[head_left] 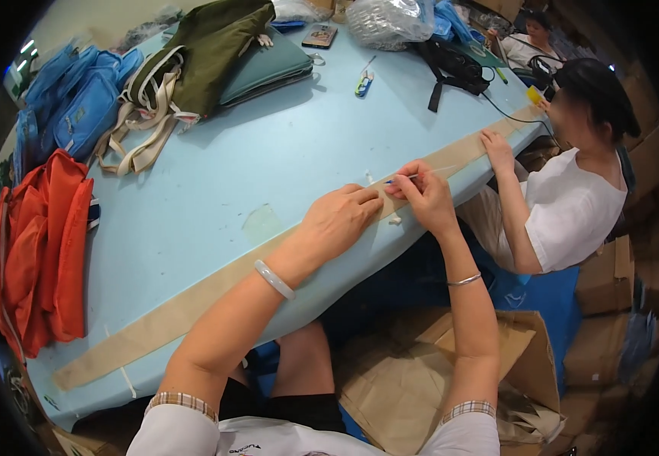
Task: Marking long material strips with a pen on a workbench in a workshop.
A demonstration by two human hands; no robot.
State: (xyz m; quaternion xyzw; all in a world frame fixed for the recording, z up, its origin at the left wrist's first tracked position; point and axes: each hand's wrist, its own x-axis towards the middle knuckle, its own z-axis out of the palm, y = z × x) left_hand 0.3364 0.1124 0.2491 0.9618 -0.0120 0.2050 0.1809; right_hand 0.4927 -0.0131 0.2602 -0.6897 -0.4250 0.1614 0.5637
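Observation:
A long beige strip (139,329) runs diagonally along the near side of the pale blue tabletop (169,243). My left hand (338,216) lies on the strip, fingers slightly bent and resting on it, with a pale bangle at the wrist. Just right of it, my right hand (424,196) pinches a thin pen-like tool (389,182) with a blue end, held low over the strip. A small white scrap (395,220) is just below that hand, near the table edge.
Orange (48,258) and blue bags (78,106), an olive bag (208,45), black straps (451,64) and scissors (363,85) lie beyond. A co-worker (573,182) at right rests a hand (497,150) on the strip; another person (535,49) sits behind. An open carton (523,342) stands below.

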